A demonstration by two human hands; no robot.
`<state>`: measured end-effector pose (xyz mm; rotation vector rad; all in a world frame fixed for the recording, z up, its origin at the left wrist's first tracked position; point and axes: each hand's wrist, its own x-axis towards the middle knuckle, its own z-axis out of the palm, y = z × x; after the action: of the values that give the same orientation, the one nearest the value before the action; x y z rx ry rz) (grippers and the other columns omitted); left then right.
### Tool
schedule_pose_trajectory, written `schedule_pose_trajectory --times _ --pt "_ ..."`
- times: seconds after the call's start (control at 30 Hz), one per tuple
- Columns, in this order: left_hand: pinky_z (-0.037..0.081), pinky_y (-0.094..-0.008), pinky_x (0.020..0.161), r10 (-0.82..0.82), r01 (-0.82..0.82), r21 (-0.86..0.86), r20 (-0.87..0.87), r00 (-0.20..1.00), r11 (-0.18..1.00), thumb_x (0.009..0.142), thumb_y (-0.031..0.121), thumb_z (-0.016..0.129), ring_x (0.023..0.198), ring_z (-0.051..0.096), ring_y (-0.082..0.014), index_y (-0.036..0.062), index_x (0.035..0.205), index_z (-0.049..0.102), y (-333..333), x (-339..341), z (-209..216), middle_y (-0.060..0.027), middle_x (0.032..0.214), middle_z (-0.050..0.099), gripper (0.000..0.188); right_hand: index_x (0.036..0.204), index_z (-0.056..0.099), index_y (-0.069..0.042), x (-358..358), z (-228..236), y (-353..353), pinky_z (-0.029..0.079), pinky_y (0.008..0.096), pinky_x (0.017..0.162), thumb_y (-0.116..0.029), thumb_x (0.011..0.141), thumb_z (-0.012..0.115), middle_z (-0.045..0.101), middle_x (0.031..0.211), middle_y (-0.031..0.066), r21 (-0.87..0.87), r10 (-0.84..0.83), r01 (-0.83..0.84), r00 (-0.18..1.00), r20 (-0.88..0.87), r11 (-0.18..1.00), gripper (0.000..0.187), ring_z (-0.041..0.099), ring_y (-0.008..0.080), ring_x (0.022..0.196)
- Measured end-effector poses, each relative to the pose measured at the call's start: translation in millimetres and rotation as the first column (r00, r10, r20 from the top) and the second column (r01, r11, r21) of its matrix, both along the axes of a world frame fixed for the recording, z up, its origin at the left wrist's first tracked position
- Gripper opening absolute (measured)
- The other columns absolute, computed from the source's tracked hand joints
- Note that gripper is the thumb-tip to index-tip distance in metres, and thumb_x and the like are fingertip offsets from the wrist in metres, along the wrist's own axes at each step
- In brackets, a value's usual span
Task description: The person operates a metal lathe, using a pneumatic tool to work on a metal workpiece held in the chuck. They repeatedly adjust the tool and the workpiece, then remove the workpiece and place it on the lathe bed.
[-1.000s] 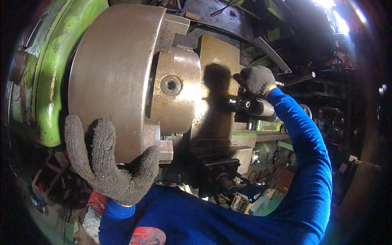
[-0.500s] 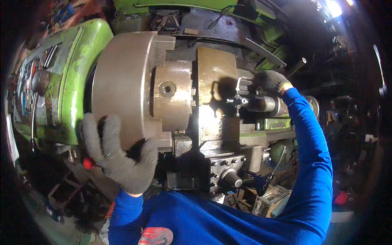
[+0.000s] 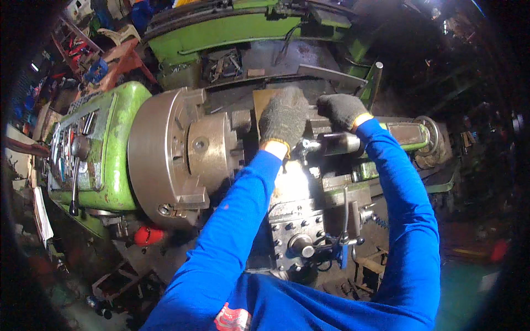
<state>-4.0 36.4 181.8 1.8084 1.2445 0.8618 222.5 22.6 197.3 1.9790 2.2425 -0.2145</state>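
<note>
A lathe fills the middle, with a large round chuck (image 3: 154,149) and its stepped jaws at the left. Beside it sits a smaller metal cylinder (image 3: 207,146) with a socket hole in its side. My left hand (image 3: 284,116), in a grey knit glove, is over the brownish block (image 3: 262,99) right of that cylinder. Motion blur hides its fingers. My right hand (image 3: 342,112), gloved alike, is closed beyond the tailstock barrel (image 3: 339,144); whatever its fingers hold is hidden. A small shiny metal fitting (image 3: 309,146) shows at the barrel's left end.
The green headstock (image 3: 118,149) stands at the left, with tools in its top tray (image 3: 77,140). Nearest me is the tool post (image 3: 301,243) with its bolts and levers. A tailstock handwheel (image 3: 433,138) is at the right. Another green machine (image 3: 237,33) stands behind.
My left hand has moved from in front of the large chuck, fingers spread, to the right and away over the block. My right hand stays by the tailstock. The view has shifted.
</note>
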Motion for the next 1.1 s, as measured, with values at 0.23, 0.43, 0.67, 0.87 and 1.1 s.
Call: schedule_pose_trajectory --times 0.23,0.43,0.67,0.87,1.1 --pt "0.062 -0.0509 0.093 -0.229 0.655 0.214 -0.822 0.521 0.725 0.097 0.024 0.068 0.112 0.076 -0.0386 0.0159 0.125 0.081 86 32 -111 -0.0147 0.122 0.079 0.031 0.13 0.073 -0.017 9 -28 6 0.057 0.0516 0.096 -0.033 0.104 0.067 0.077 0.122 0.0176 0.026 0.028 -0.023 0.983 -0.183 0.999 0.031 0.072 0.0416 0.116" --pt "0.061 -0.0511 0.089 -0.265 0.734 0.191 -0.849 0.456 0.652 0.099 0.019 0.067 0.106 0.077 -0.036 0.0215 0.122 0.081 80 26 -99 -0.0108 0.112 0.08 0.027 0.138 0.073 -0.021 20 -41 13 0.054 0.0515 0.106 -0.04 0.106 0.061 0.075 0.134 0.0185 -0.155 -0.059 0.022 0.97 -0.238 0.988 0.039 0.069 0.0426 0.126" --pt "0.062 -0.0498 0.087 -0.264 0.704 0.092 -0.886 0.381 0.704 0.098 0.022 0.068 0.106 0.078 -0.0336 0.0195 0.122 0.081 72 23 -93 -0.0106 0.112 0.081 0.027 0.136 0.074 -0.019 33 -61 26 0.054 0.0494 0.106 -0.029 0.101 0.062 0.075 0.134 0.0191 -0.232 -0.053 -0.002 0.971 -0.235 0.973 0.038 0.069 0.0423 0.126" --pt "0.056 -0.0553 0.103 -0.328 0.382 -0.076 -0.68 0.655 0.921 0.094 0.05 0.07 0.12 0.072 -0.0452 0.0086 0.121 0.083 89 31 -135 -0.022 0.13 0.076 0.051 0.136 0.075 -0.018 36 -77 32 0.053 0.0445 0.107 -0.012 0.092 0.059 0.076 0.134 0.0171 -0.262 -0.021 -0.051 0.964 -0.267 0.964 0.046 0.071 0.0394 0.125" --pt "0.061 -0.0519 0.096 -0.299 0.423 -0.048 -0.778 0.552 0.905 0.107 0.03 0.058 0.115 0.076 -0.0388 0.0194 0.13 0.08 88 38 -139 -0.0139 0.128 0.078 0.034 0.139 0.074 -0.018 51 -95 40 0.056 0.0445 0.106 -0.02 0.093 0.065 0.075 0.137 0.0174 -0.325 -0.014 -0.064 0.972 -0.234 0.943 0.047 0.073 0.0391 0.124"
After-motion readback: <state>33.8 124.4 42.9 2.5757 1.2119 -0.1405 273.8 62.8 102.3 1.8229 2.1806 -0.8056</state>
